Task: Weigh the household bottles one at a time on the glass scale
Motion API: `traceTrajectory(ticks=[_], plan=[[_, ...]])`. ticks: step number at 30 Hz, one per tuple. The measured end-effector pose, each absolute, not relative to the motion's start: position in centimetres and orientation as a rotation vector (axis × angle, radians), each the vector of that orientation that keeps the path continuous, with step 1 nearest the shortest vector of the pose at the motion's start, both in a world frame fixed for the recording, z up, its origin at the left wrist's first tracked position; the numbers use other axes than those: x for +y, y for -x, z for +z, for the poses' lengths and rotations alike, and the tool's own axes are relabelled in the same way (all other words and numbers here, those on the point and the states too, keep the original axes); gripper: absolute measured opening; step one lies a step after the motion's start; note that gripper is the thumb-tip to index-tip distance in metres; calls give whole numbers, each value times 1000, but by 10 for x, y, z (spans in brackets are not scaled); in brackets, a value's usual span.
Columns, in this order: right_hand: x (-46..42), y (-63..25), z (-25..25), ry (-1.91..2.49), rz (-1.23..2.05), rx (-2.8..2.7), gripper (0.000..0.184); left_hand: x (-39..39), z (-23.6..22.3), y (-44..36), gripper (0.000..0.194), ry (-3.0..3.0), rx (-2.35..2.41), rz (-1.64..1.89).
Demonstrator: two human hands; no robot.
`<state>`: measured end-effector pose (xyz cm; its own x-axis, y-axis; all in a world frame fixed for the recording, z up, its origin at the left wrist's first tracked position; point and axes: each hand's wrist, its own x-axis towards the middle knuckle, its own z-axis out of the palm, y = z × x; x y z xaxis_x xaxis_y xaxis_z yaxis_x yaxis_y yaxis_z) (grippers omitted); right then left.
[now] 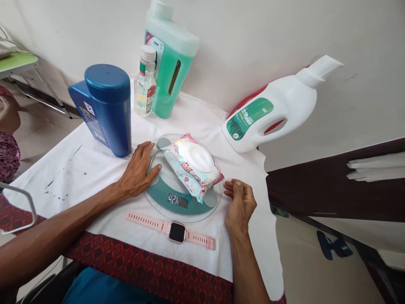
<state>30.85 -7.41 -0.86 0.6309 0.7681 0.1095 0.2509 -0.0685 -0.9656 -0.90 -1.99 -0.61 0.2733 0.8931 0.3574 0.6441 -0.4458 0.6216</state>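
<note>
A pack of wet wipes (191, 165) with a white lid lies on a round glass kitchen scale (177, 202) whose display is lit. My left hand (137, 171) rests flat on the cloth at the scale's left rim, fingers spread and thumb touching the glass. Just right of the scale is my right hand (239, 204), its fingers curled loosely inward and holding nothing that I can see. A pink smartwatch (172, 230) lies stretched out in front of the scale, between my two forearms.
A blue bottle (106, 107), a small clear bottle (145, 82) and a tall green detergent jug (169, 59) stand behind the scale. A white jug (272, 114) lies at the right against the wall. A white cloth (79, 164) covers the table.
</note>
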Motion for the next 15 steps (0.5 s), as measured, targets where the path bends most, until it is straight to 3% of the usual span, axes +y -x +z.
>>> traceTrajectory(ticks=[15], plan=[[-74, -314, -11, 1696, 513, -909, 43, -19, -6, 9, 60, -2205, 1405, 927]])
